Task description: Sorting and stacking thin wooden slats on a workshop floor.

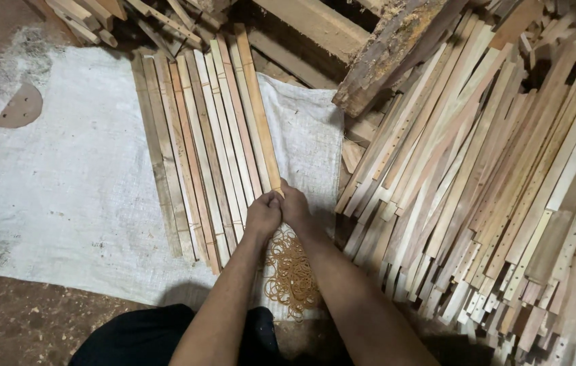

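Note:
Several long thin wooden slats lie side by side on a white woven sack spread over the ground. My left hand and my right hand meet at the near end of the rightmost slat. The fingers of both curl around that end. Just below my hands lies a heap of tan rubber bands on the sack. Whether a band is between my fingers is hidden.
A big pile of similar slats, some with drilled holes, fills the right side. Rough timber offcuts lie at the top. Bare dirt floor with wood shavings borders the sack. A round brown disc rests at left.

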